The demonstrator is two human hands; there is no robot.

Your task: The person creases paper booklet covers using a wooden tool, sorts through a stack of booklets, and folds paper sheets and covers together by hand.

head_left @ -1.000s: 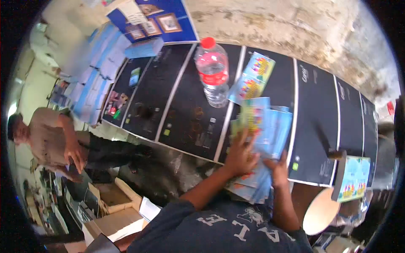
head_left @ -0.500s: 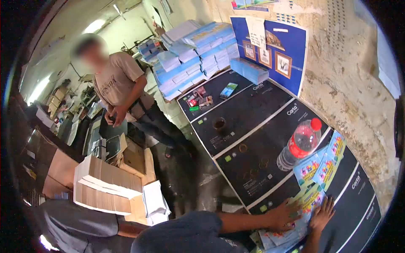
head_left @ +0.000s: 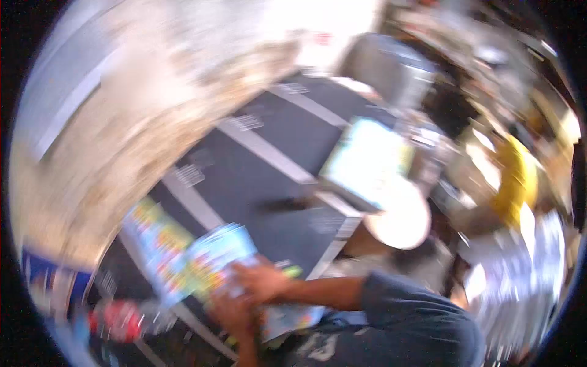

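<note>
The picture is strongly smeared by motion. My right hand (head_left: 262, 282) reaches in from the right onto a light-blue and yellow printed stack (head_left: 221, 249). Just beside it, at the stack's lower edge, is my left hand (head_left: 231, 311). The fingers of both hands are too blurred to read, and whether they grip the sheets cannot be made out. More colourful printed sheets (head_left: 160, 244) lie to the left of the stack on the black tabletop (head_left: 263, 174). Another printed piece (head_left: 292, 319) shows below my right forearm.
A clear bottle with a red label (head_left: 125, 321) is at lower left. Toward the table's far end lie a bright printed stack (head_left: 367, 162) and a dark handled object (head_left: 287, 204). A round pale surface (head_left: 400, 217) and a yellow item (head_left: 516, 177) are on the right.
The view has swung toward the other end of the table. The standing person and the stacks near that person have left the picture. Both hands remain at the printed sheets.
</note>
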